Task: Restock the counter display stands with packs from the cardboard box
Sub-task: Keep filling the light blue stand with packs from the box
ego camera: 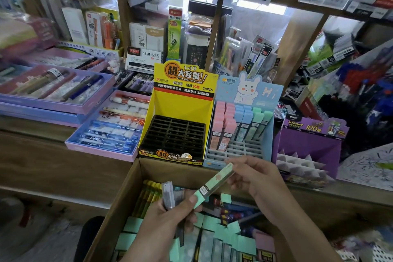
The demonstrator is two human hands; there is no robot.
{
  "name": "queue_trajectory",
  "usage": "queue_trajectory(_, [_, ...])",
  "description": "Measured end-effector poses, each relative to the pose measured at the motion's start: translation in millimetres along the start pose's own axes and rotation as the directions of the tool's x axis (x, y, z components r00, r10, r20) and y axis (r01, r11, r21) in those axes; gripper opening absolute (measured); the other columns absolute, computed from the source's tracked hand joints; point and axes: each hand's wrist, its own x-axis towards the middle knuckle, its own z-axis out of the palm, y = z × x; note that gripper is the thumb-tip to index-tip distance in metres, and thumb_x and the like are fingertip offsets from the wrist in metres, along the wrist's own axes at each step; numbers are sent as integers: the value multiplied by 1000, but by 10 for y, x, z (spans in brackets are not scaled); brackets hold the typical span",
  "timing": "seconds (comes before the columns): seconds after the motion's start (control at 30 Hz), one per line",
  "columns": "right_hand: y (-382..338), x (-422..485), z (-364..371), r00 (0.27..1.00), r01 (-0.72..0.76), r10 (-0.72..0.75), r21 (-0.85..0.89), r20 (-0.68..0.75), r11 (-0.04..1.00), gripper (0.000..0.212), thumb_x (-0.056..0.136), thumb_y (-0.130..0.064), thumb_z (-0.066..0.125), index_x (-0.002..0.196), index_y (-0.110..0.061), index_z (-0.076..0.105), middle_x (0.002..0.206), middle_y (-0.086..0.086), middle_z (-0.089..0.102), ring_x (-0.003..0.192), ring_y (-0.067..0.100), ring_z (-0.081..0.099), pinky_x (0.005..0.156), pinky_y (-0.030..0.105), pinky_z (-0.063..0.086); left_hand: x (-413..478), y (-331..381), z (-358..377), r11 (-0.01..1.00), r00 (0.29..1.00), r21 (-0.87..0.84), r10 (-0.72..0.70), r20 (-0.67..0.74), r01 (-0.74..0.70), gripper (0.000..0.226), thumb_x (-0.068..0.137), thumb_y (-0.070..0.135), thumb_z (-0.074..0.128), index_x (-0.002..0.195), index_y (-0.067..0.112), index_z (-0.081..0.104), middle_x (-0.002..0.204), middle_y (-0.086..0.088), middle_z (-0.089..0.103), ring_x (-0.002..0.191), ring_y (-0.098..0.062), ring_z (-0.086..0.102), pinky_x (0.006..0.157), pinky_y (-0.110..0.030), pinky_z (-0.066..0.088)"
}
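Observation:
A mint-green pack (214, 184) is held above the cardboard box (136, 178) by both hands. My left hand (170, 217) pinches its lower end and also grips a grey pack (169, 194). My right hand (253, 176) holds the upper end with its fingertips. The box holds several mint, pink and yellow packs. On the counter behind it stand a yellow display stand (180, 100) with an empty black grid, a light-blue rabbit stand (244, 149) with pink, blue and green packs in its rear rows, and a purple stand (310, 144).
Purple trays of pens (110, 130) lie on the counter to the left. Shelves crowded with stationery boxes (146, 57) rise behind the stands. Blue and red pens (365, 83) fill the right side. The wooden counter edge (53, 155) runs along the left.

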Motion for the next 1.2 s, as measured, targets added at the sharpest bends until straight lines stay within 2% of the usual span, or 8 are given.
queue_trajectory(0.1, [43, -57, -72, 999, -36, 35, 24, 30, 999, 19, 97, 10, 58, 97, 5, 76, 92, 28, 74, 71, 28, 69, 61, 28, 59, 20, -17, -27, 999, 999, 12, 40, -35, -40, 14, 86, 11, 74, 89, -2, 78, 58, -14, 57, 43, -17, 44, 42, -22, 38])
queue_trajectory(0.2, [93, -88, -120, 995, -63, 60, 29, 83, 998, 13, 94, 11, 61, 98, 7, 72, 91, 29, 73, 72, 31, 66, 64, 31, 60, 41, -19, -29, 998, 997, -2, 68, -40, -68, 10, 86, 8, 73, 87, 1, 80, 62, -17, 60, 43, -18, 39, 40, -23, 35])
queue_trajectory(0.3, [108, -106, -118, 986, -55, 59, -32, 153, 998, 2, 90, 1, 72, 89, 1, 74, 86, 24, 71, 71, 30, 66, 64, 31, 58, 46, -20, -23, 997, 997, -9, 73, -37, -73, 9, 85, 7, 73, 87, 1, 79, 63, -19, 61, 43, -18, 40, 40, -22, 37])
queue_trajectory(0.43, [140, -89, -129, 980, -38, 76, -198, 186, 980, 9, 84, -8, 84, 84, -7, 75, 83, 23, 73, 68, 28, 68, 62, 30, 57, 38, -22, -15, 997, 997, 3, 74, -38, -74, 8, 86, 7, 73, 85, 2, 79, 59, -18, 56, 42, -18, 40, 40, -22, 37])
queue_trajectory(0.6, [144, -103, -127, 943, -109, 205, -342, 261, 933, 30, 75, -35, 90, 99, -20, 80, 93, 17, 77, 72, 20, 68, 66, 26, 56, 20, -13, -14, 997, 996, 31, 78, -42, -77, 13, 87, 10, 73, 91, -2, 76, 54, -14, 49, 43, -18, 41, 40, -21, 37])
queue_trajectory(0.7, [164, -115, -86, 913, -114, 253, -395, 321, 912, 33, 77, -39, 88, 106, -24, 81, 93, 10, 79, 73, 14, 68, 68, 24, 55, 9, -12, 6, 995, 996, 61, 86, -35, -84, 12, 87, 10, 73, 92, 0, 78, 53, -13, 52, 42, -17, 41, 39, -20, 36])
queue_trajectory(1.03, [209, -128, 90, 886, 78, 158, -475, 437, 876, 17, 92, -36, 78, 99, -21, 78, 89, 8, 79, 78, 14, 72, 70, 24, 53, -25, -2, 40, 971, 993, 209, 112, 35, -117, 12, 85, 12, 75, 94, 3, 77, 51, -15, 47, 41, -16, 40, 41, -20, 36])
queue_trajectory(1.2, [163, -123, 52, 938, 138, 49, -500, 344, 855, 11, 92, -30, 78, 95, -20, 77, 89, 2, 80, 81, 9, 74, 78, 27, 56, -25, 18, 31, 964, 993, 237, 121, 3, -118, 14, 88, 14, 73, 85, 0, 75, 52, -12, 54, 43, -17, 46, 42, -21, 39])
